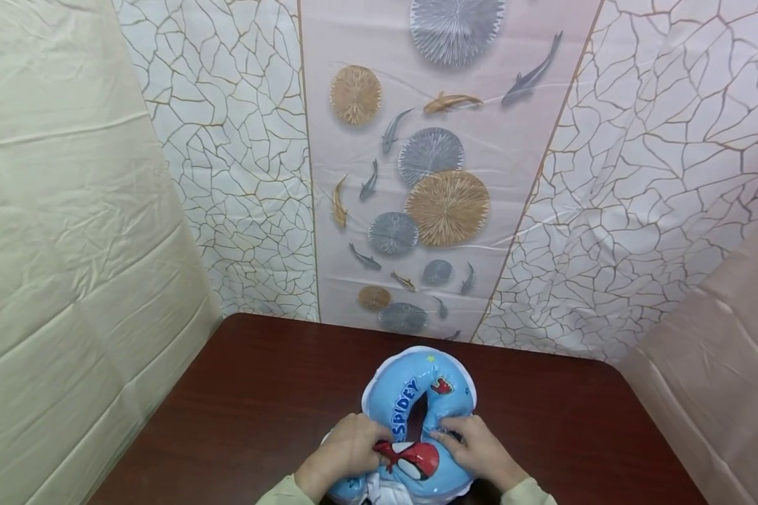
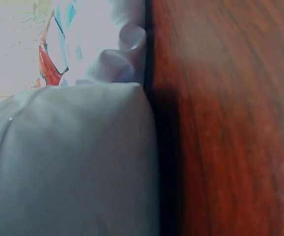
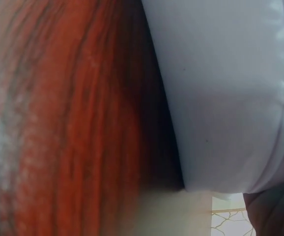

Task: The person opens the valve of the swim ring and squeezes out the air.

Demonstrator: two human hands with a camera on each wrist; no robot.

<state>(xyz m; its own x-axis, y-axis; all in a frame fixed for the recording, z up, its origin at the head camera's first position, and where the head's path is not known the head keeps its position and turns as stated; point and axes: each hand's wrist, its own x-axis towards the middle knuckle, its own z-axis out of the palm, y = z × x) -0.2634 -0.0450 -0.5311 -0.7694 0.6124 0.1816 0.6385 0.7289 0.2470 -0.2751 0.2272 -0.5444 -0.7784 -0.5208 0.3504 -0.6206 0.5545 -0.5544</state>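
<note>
A glossy light-blue neck pillow with "SPIDEY" lettering and a white edge lies near the front of the table, its ends overlapping towards the person. A red masked face with white eyes is printed on the nearer end. My left hand grips the pillow beside that face, fingers bent over it. On the other side my right hand pinches the pillow's inner edge with curled fingers. Both wrist views show the pillow's pale side close up, blocking most of the fingers. White fabric bunches below the overlap.
The dark red-brown wooden table extends around the pillow. A patterned cloth backdrop hangs behind it, with cream cloth along the left and more cloth on the right.
</note>
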